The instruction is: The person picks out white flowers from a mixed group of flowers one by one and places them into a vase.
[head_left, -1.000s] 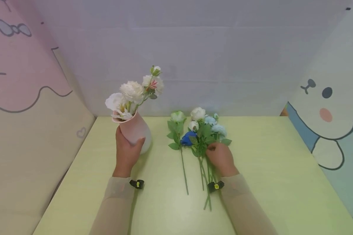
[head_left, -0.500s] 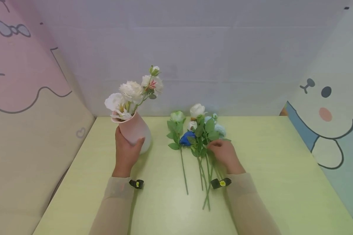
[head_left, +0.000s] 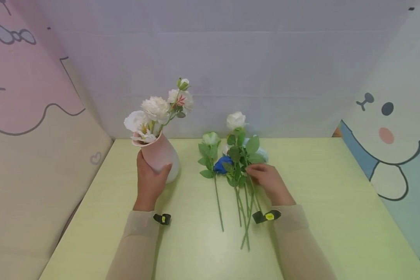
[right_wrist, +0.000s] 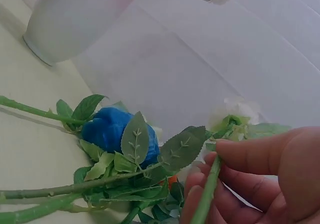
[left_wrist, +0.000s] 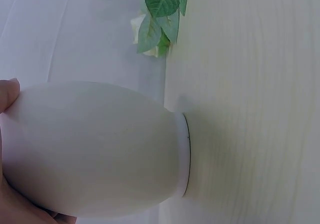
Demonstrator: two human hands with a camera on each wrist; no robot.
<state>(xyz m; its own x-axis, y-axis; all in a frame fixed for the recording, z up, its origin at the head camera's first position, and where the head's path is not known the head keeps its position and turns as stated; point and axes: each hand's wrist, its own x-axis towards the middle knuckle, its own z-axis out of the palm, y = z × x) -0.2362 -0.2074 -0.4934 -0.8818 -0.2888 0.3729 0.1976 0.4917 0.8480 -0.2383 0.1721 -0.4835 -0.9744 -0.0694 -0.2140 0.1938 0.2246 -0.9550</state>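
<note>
On the left, my left hand (head_left: pixel 152 182) grips a pink and white vase (head_left: pixel 162 157) round its side; in the left wrist view the vase base (left_wrist: pixel 184 154) is at the tabletop. White flowers (head_left: pixel 155 109) stand in it. My right hand (head_left: pixel 268 181) pinches the green stem (right_wrist: pixel 212 179) of a white rose (head_left: pixel 236 120) between thumb and fingers. That rose is raised above the other flowers. Below it lie a blue rose (head_left: pixel 223 165) and pale blue flowers (head_left: pixel 261 153), partly hidden by leaves. A greenish-white flower (head_left: pixel 211 139) lies to their left.
The pale yellow table (head_left: pixel 189 241) meets a whitish back wall covering (head_left: pixel 217 70). Cartoon-printed panels flank it, pink and cream (head_left: pixel 31 89) on the left, with a white bear face (head_left: pixel 378 116) on the right. Several stems cross near the table's middle.
The white rose has risen off the pile, its head now higher against the back wall. My right hand has shifted slightly right with its stem. My left hand and the vase stay put.
</note>
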